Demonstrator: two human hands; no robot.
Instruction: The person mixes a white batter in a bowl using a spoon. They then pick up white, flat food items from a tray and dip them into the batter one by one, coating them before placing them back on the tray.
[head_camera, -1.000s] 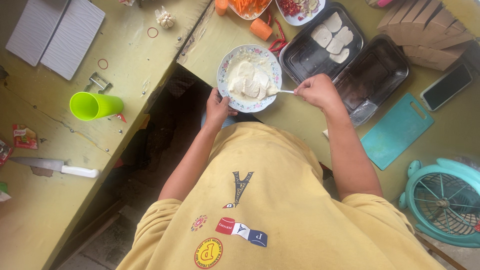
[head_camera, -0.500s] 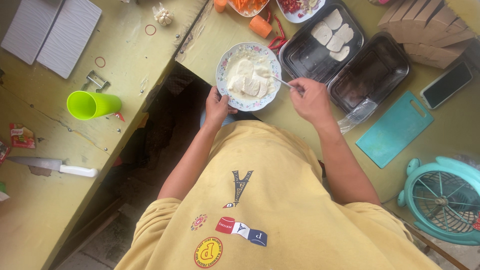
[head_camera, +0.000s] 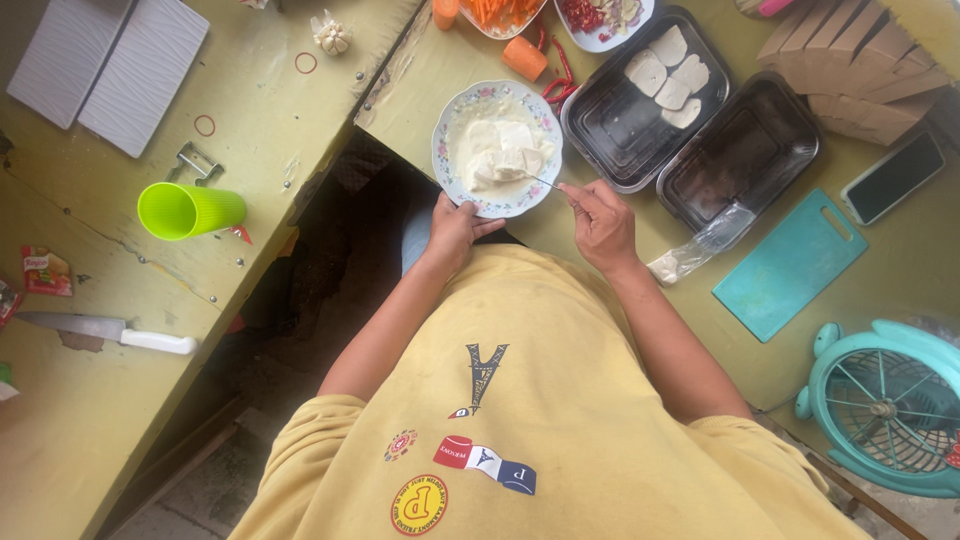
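Note:
A floral-rimmed plate (head_camera: 446, 120) sits on the green table near its front edge, filled with white batter and pale tofu slices (head_camera: 505, 150). My left hand (head_camera: 455, 225) grips the plate's near rim. My right hand (head_camera: 598, 215) holds a thin metal utensil (head_camera: 545, 181) whose tip reaches into the slices on the plate. A black tray (head_camera: 610, 125) holding several more white slices (head_camera: 668, 72) stands just right of the plate.
A second black tray (head_camera: 745, 150), a teal cutting board (head_camera: 790, 265), a phone (head_camera: 893, 178) and a teal fan (head_camera: 885, 405) lie to the right. Chopped carrot and chillies sit at the back. On the left counter: a green cup (head_camera: 185, 210), a knife (head_camera: 110, 332), garlic (head_camera: 332, 37).
My right hand has drawn back toward me along the plate's right side, the utensil still reaching into the slices. The left hand stays on the plate's rim.

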